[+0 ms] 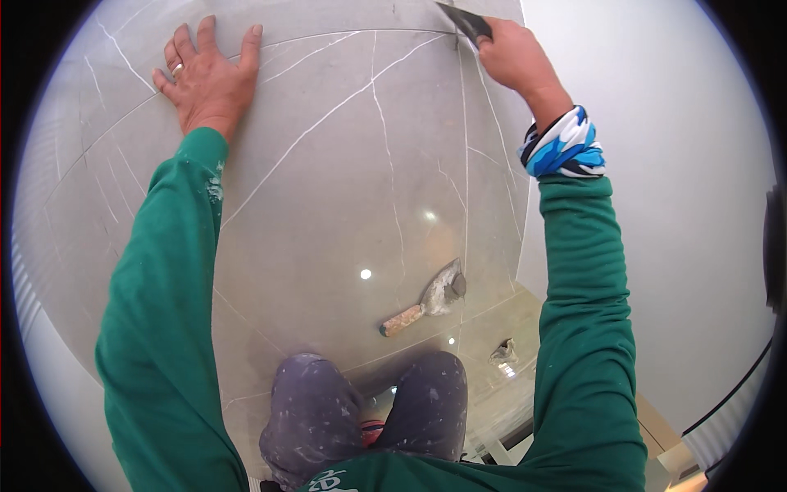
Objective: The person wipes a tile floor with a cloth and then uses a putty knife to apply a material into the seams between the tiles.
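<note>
My left hand (211, 79) lies flat with spread fingers on the grey, white-veined tile floor (328, 180), close to a joint line; a ring is on one finger. At the upper right, my right hand (518, 59) is closed round a dark flat blade, a putty knife (466, 22) by its look. The blade's tip points to the upper left, over the tile near where two joints meet. Its handle is hidden in my fist. A pointed trowel (440, 293) with a worn handle rests on the tile before my knees, smeared with pale paste and carrying a grey lump.
A white wall (648, 164) rises along the right side of the floor. A small crumpled scrap (504, 353) lies right of the trowel. My knees (311, 402) are on the floor at the bottom. Pale wooden parts (668, 447) stand at the lower right.
</note>
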The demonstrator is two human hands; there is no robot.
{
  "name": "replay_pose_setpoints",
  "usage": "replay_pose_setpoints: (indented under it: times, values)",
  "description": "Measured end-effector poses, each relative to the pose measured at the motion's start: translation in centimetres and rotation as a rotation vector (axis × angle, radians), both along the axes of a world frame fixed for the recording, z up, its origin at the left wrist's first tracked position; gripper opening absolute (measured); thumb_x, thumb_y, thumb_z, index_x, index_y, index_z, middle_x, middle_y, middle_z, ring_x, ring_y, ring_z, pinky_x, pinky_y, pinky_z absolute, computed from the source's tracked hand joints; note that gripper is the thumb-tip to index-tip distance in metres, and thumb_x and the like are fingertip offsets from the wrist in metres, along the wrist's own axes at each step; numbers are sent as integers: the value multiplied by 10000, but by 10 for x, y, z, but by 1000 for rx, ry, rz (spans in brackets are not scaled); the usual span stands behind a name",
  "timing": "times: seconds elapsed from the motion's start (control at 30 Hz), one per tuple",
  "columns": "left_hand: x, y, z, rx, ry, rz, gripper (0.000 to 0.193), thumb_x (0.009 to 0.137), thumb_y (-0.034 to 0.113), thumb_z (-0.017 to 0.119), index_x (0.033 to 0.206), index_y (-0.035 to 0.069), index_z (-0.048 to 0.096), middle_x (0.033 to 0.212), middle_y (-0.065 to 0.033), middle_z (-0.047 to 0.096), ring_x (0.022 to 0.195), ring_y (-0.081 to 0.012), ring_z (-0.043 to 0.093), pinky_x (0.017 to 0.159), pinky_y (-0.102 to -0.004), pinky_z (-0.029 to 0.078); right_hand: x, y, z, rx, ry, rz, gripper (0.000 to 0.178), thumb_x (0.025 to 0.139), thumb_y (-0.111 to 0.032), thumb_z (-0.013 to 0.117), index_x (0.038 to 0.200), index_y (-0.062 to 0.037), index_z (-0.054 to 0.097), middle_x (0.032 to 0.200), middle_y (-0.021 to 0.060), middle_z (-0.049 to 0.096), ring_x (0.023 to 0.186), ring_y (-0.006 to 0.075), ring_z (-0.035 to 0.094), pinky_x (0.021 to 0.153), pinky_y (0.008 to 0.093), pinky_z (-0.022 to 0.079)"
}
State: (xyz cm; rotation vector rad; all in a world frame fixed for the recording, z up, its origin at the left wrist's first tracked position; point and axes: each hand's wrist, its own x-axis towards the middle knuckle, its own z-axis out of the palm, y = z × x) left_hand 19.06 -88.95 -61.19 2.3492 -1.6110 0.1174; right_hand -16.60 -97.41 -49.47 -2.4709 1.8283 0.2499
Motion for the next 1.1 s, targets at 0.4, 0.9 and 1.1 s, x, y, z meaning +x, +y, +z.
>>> replay_pose_setpoints:
  times: [0.4,0.9,1.1]
  values:
    - [4,1,1,-5,-14,-11,843,938,743,462,1533,146,435,1628,-161,311,1551,-314,194,1234,-614,49,27,45,-49,-351,-262,308,434,873,24,553,1268,-72,701,1248,141,716,1150,336,659,993,425,523]
    - [3,2,5,-1,21,-19,842,939,714,471,1541,128,416,1618,-167,302,1549,-320,179,1238,-608,40,16,43,-14,-174,-167,-119,303,875,-80,540,1101,-24,733,992,240,732,937,433,690,858,489,556]
    - [-5,2,5,2,38,-23,822,949,699,466,1540,129,416,1617,-168,303,1549,-320,178,1238,-611,41,75,55,-42,-233,-158,-131,201,864,-102,567,929,0,727,873,226,729,835,419,697,825,472,578]
